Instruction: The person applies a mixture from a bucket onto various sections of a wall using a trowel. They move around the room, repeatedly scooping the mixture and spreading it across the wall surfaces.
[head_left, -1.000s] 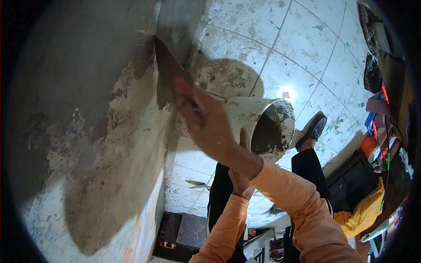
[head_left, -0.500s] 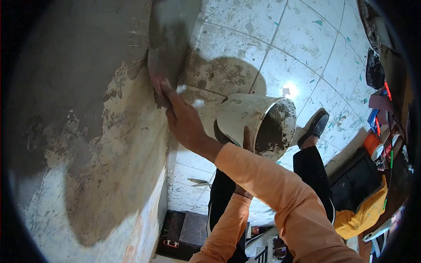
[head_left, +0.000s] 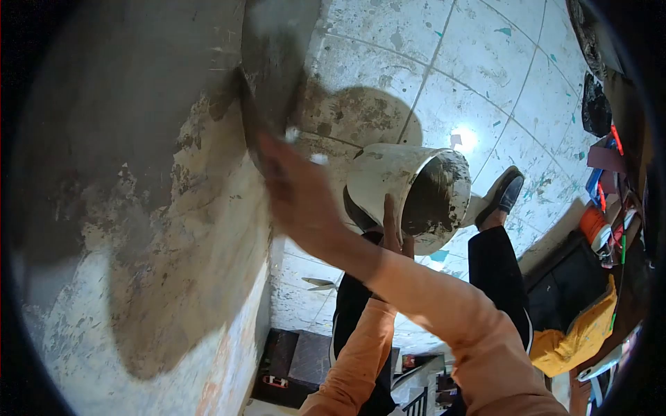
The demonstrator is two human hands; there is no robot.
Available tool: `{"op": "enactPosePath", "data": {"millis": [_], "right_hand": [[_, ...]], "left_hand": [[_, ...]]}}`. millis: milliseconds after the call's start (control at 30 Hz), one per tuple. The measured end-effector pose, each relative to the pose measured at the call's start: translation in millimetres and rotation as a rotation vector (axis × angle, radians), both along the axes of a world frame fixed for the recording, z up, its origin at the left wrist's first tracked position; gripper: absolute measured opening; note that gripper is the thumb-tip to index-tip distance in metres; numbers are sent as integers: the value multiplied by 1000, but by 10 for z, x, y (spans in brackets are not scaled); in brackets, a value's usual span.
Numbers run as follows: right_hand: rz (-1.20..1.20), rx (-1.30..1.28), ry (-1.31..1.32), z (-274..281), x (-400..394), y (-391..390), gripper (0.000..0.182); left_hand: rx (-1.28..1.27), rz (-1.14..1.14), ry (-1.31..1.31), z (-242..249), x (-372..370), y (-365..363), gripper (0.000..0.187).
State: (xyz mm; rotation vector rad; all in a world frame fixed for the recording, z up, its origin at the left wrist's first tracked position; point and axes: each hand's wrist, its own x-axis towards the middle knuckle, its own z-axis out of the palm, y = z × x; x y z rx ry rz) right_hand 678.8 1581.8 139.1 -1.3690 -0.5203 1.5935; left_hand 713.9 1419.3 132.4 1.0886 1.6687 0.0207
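My right hand point(head_left: 302, 197), blurred by motion, is at the wall corner, closed around a flat putty blade point(head_left: 248, 121) seen almost edge-on. The blade lies near the edge of the wet grey plaster point(head_left: 125, 90) on the wall. Below that, the wall surface point(head_left: 201, 229) is patchy and beige. My left hand point(head_left: 393, 225) grips the side of a white bucket point(head_left: 385, 177), tilted with its mouth to the right. Grey plaster smears the inside of the bucket. My right forearm partly hides the left hand.
Stained white floor tiles point(head_left: 479, 76) spread beyond the bucket. A dark shoe point(head_left: 508, 191) stands right of it. A pointed metal tool point(head_left: 319, 284) lies on the floor near the wall. Along the right are a yellow cloth point(head_left: 579, 333), an orange shoe point(head_left: 595, 227) and a black bag point(head_left: 595, 107).
My right hand has shifted slightly down and right, and the blade has turned more edge-on. The bucket stays in my left hand, whose fingers show more now.
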Motion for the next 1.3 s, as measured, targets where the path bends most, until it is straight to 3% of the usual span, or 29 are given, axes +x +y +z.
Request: {"op": "enactPosePath", "data": {"millis": [33, 67, 100, 167, 200, 233, 267, 300, 400, 467, 533, 600, 667, 700, 767, 900, 1033, 1067, 1100, 1133, 1233, 1300], "right_hand": [[-62, 212, -256, -4, 244, -179, 39], [79, 102, -309, 198, 693, -317, 39], [89, -13, -200, 349, 1112, -403, 38], [20, -124, -12, 265, 1968, -652, 39], [-180, -254, 138, 426, 2341, -750, 38], [-117, -233, -46, 499, 2661, -943, 43], [118, -278, -89, 559, 3092, -927, 47], [621, -192, -552, 497, 3431, -1081, 51], [540, -293, -403, 230, 3540, -1419, 52], [865, -10, -731, -275, 3383, -1620, 49], [869, -27, -720, -577, 3036, -1569, 44], [898, 0, -962, -1074, 2568, -1663, 37], [1066, 229, -1127, -1326, 2333, -1672, 29], [1055, 230, -1122, -1603, 2142, -1771, 29], [466, 339, -875, -2076, 1789, -1998, 26], [704, 262, -798, -1994, 1957, -2025, 26], [502, 360, -685, -2181, 2156, -2039, 28], [573, 300, -502, -2165, 2320, -1943, 29], [640, 229, -326, -2004, 2528, -1818, 31], [765, -106, -130, -1501, 2829, -1530, 40], [783, -249, 2, -1122, 3148, -1386, 41], [767, -319, 54, -1004, 3263, -1389, 39]], "left_hand": [[329, -144, 89, -75, -9, -1, 80], [655, -290, 175, -111, -7, -28, 82], [649, -306, 183, -85, -6, -74, 82], [64, -134, 127, -13, 1, -186, 83], [242, -140, 151, -100, 19, -258, 87], [237, -164, 173, -82, 48, -252, 87], [212, -105, 128, -43, 91, -217, 87], [189, -46, 81, -36, 135, -194, 86], [169, -75, 123, 7, 298, -162, 85], [193, -83, 123, -42, 401, -179, 83], [135, -100, 149, -2, 498, -169, 83], [73, -107, 167, 3, 587, -216, 83], [94, -191, 207, -11, 638, -262, 85], [97, -200, 215, -18, 662, -282, 85], [119, -230, 189, -20, 703, -331, 87], [221, -232, 177, -67, 711, -414, 86], [122, -214, 238, -2, 716, -370, 82], [65, -158, 259, 14, 741, -326, 80], [186, -200, 291, -53, 678, -381, 79], [206, -194, 301, -52, 640, -386, 79], [281, -76, 229, -45, 572, -329, 78], [174, -3, 235, -9, 503, -305, 78]]}}
